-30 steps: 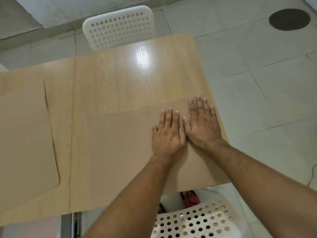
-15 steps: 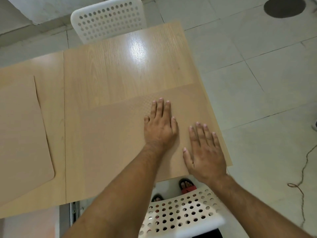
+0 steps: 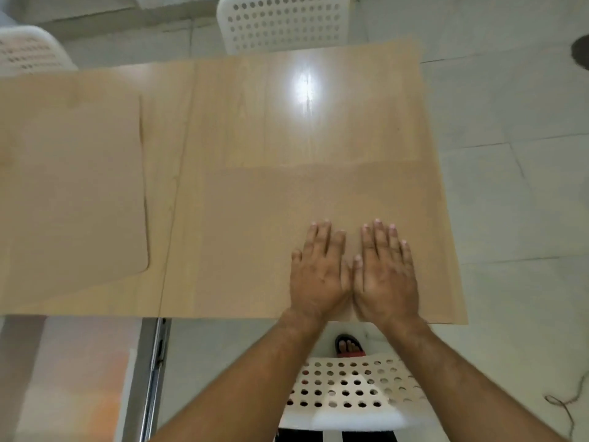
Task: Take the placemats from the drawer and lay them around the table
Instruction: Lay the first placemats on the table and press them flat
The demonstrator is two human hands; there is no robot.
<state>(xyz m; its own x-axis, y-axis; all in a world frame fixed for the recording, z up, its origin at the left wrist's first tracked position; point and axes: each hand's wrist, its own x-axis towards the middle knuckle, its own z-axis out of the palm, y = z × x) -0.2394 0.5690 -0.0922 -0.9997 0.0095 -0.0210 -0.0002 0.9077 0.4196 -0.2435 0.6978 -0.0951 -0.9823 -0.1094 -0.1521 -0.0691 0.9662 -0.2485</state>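
Both hands, left hand (image 3: 318, 275) and right hand (image 3: 385, 275), flat, open, side by side on the placemat (image 3: 255, 237), its long axis running nine-to-three along the near counter (image 3: 302, 122) edge, most toward nine o'clock.

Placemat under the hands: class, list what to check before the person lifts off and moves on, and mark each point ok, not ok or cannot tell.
1. Near placemat lies flat on the table: ok.
2. Left hand and right hand rest open, palms down, no grip on it: ok.
3. Its near edge lines up with the table edge: ok.
4. Its right edge stays on the table: cannot tell.
5. Second placemat is laid at the left: ok.
6. Place before the far chair has a mat: not ok.
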